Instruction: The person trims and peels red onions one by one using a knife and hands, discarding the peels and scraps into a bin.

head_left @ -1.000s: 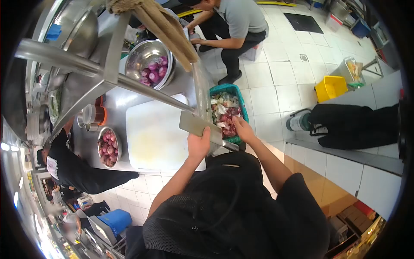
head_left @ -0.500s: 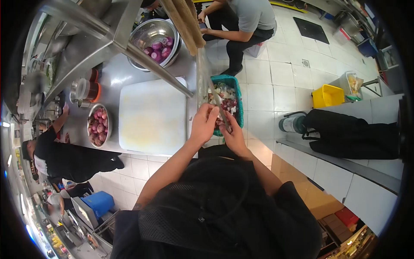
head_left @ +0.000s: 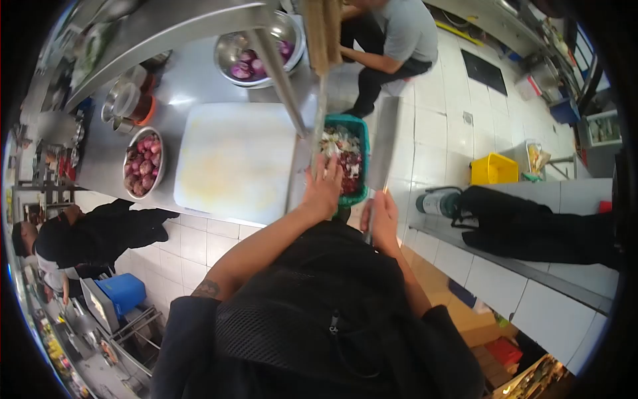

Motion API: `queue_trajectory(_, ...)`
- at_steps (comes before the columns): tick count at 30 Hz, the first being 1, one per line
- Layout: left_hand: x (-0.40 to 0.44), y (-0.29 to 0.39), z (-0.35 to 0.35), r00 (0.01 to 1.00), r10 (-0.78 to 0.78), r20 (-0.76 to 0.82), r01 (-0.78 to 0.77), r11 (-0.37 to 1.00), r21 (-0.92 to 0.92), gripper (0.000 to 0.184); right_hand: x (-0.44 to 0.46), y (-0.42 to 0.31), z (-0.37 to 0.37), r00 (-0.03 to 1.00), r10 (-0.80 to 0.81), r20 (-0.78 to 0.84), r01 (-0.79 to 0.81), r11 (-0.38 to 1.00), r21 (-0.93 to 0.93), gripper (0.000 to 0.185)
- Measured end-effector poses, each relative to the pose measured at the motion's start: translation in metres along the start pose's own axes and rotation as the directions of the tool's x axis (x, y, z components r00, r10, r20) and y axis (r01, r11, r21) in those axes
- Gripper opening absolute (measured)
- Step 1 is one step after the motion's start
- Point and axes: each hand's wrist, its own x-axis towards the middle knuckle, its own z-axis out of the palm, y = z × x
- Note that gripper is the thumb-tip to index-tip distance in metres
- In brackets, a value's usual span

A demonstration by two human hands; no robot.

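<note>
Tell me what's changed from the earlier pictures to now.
The cleaver has passed from the left hand to the right hand, its blade swung rightward past the green basket. The left hand has let go and is open at the basket's left edge. The cutting board and small onion bowl stayed put.

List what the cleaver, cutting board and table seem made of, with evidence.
Cleaver: probably steel, dull satin, from its even grey sheen. Cutting board: likely matte plastic, smooth white without wood grain. Table: likely steel, lightly polished, from its soft reflected glare.
</note>
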Motion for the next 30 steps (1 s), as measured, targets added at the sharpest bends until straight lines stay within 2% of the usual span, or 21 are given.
queue_trajectory(3,-0.007,-0.017,-0.022,0.998,0.053,0.022,-0.052,0.998,-0.034,0.073,0.001,0.009,0.0,0.963,-0.155,-0.222,0.121,0.98,-0.16,0.02)
queue_trajectory(5,-0.019,-0.037,-0.027,0.976,0.104,-0.191,-0.139,0.974,-0.179,0.065,-0.011,-0.003,0.023,0.926,-0.229,-0.299,0.192,0.97,-0.148,0.017)
queue_trajectory(7,-0.024,-0.064,-0.042,0.946,0.027,-0.324,-0.195,0.846,-0.497,0.055,-0.016,0.002,0.039,0.853,-0.415,-0.317,0.344,0.903,-0.256,0.025)
queue_trajectory(8,-0.029,-0.084,-0.048,0.898,-0.076,-0.434,-0.217,0.782,-0.585,0.046,-0.017,0.008,0.048,0.852,-0.432,-0.295,0.364,0.895,-0.257,0.025)
queue_trajectory(10,-0.051,-0.136,-0.063,0.829,-0.258,-0.497,-0.111,0.794,-0.598,0.04,-0.029,0.028,0.061,0.786,-0.463,-0.409,0.356,0.88,-0.314,0.036)
queue_trajectory(11,-0.056,-0.175,-0.053,0.753,-0.359,-0.552,-0.137,0.735,-0.664,0.034,-0.036,0.039,0.066,0.786,-0.468,-0.404,0.355,0.876,-0.325,0.036)
queue_trajectory(13,-0.079,-0.253,-0.062,0.574,-0.588,-0.57,-0.047,0.671,-0.74,0.026,-0.048,0.061,0.07,0.773,-0.489,-0.403,0.304,0.844,-0.441,0.043)
queue_trajectory(14,-0.096,-0.296,-0.072,0.507,-0.626,-0.592,0.007,0.689,-0.724,0.026,-0.052,0.075,0.057,0.855,-0.392,-0.339,0.199,0.852,-0.485,0.043)
queue_trajectory(15,-0.112,-0.344,-0.071,0.381,-0.51,-0.771,0.128,0.855,-0.502,0.025,-0.056,0.071,0.062,0.848,-0.399,-0.349,0.197,0.848,-0.491,0.043)
queue_trajectory(16,-0.131,-0.394,-0.075,0.401,-0.357,-0.843,0.261,0.927,-0.269,0.023,-0.06,0.06,0.075,0.912,-0.359,-0.197,0.187,0.793,-0.58,0.04)
queue_trajectory(17,-0.148,-0.417,-0.093,0.431,-0.488,-0.759,0.34,0.867,-0.365,0.021,-0.061,0.052,0.087,0.953,-0.298,-0.061,0.186,0.73,-0.658,0.037)
queue_trajectory(18,-0.159,-0.459,-0.087,0.53,-0.541,-0.653,0.404,0.838,-0.366,0.025,-0.057,0.049,0.1,0.935,-0.347,0.07,0.302,0.679,-0.669,0.036)
queue_trajectory(19,-0.175,-0.474,-0.099,0.723,-0.492,-0.484,0.527,0.847,-0.073,0.024,-0.051,0.045,0.112,0.899,-0.397,0.183,0.41,0.62,-0.669,0.035)
queue_trajectory(20,-0.182,-0.491,-0.096,0.801,-0.388,-0.455,0.429,0.903,-0.014,0.028,-0.047,0.041,0.12,0.903,-0.357,0.237,0.418,0.607,-0.676,0.037)
queue_trajectory(21,-0.181,-0.502,-0.092,0.811,-0.503,-0.298,0.467,0.864,-0.189,0.034,-0.044,0.037,0.128,0.906,-0.316,0.283,0.422,0.599,-0.681,0.04)
queue_trajectory(22,-0.179,-0.524,-0.076,0.858,-0.438,-0.27,0.403,0.898,-0.176,0.04,-0.043,0.027,0.138,0.918,-0.264,0.296,0.394,0.53,-0.751,0.04)
queue_trajectory(23,-0.173,-0.541,-0.058,0.864,-0.464,-0.194,0.468,0.883,-0.029,0.047,-0.044,0.02,0.146,0.933,-0.194,0.302,0.359,0.462,-0.811,0.041)
queue_trajectory(24,-0.169,-0.538,-0.061,0.837,-0.543,-0.067,0.533,0.837,-0.125,0.052,-0.041,0.022,0.149,0.947,-0.226,0.229,0.313,0.482,-0.818,0.041)
queue_trajectory(26,-0.163,-0.513,-0.074,0.779,-0.623,-0.069,0.62,0.782,-0.053,0.054,-0.031,0.032,0.152,0.965,-0.055,0.255,0.255,0.418,-0.872,0.042)
queue_trajectory(28,-0.16,-0.517,-0.065,0.788,-0.602,-0.133,0.599,0.798,-0.061,0.056,-0.03,0.034,0.158,0.981,-0.034,0.192,0.189,0.416,-0.89,0.041)
queue_trajectory(30,-0.162,-0.544,-0.055,0.845,-0.499,-0.194,0.488,0.867,-0.102,0.056,-0.028,0.041,0.157,0.98,-0.003,0.197,0.178,0.44,-0.88,0.04)
